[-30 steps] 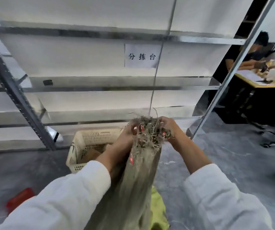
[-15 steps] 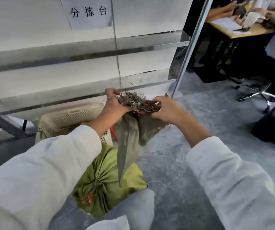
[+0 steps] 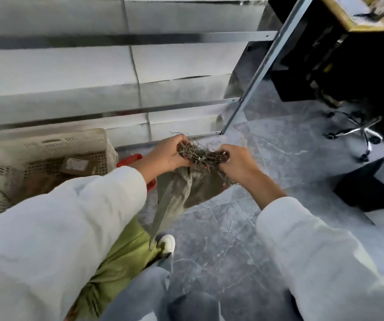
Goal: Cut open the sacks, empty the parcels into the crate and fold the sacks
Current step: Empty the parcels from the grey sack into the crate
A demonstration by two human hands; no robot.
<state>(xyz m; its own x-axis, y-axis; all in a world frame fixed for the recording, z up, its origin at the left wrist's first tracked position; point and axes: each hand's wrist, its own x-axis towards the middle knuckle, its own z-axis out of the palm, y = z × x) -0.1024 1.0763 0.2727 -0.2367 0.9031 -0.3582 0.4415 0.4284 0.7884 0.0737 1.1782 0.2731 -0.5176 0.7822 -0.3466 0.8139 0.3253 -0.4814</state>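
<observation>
- The left hand (image 3: 166, 154) and the right hand (image 3: 238, 164) each clench one end of the frayed, stringy mouth of a drab grey-brown woven sack (image 3: 181, 188), which hangs limp between them above the grey marbled floor (image 3: 228, 242).
- Below the sack lies a tied yellow-green sack (image 3: 121, 258), touching the person's white shoe (image 3: 166, 244) and jeans leg.
- A cream perforated plastic crate (image 3: 47, 151) stands at the left by the foot of the metal shelving rack (image 3: 140, 107); a brown parcel (image 3: 77, 166) lies in it. A red object (image 3: 130, 158) shows beside the crate's right edge.
- Since half a second ago the view has tipped further down, and the hands have drawn a little wider apart along the sack mouth.
- Open floor spreads to the right, bounded by a black box (image 3: 374, 184) and a swivel chair base (image 3: 357, 133).
</observation>
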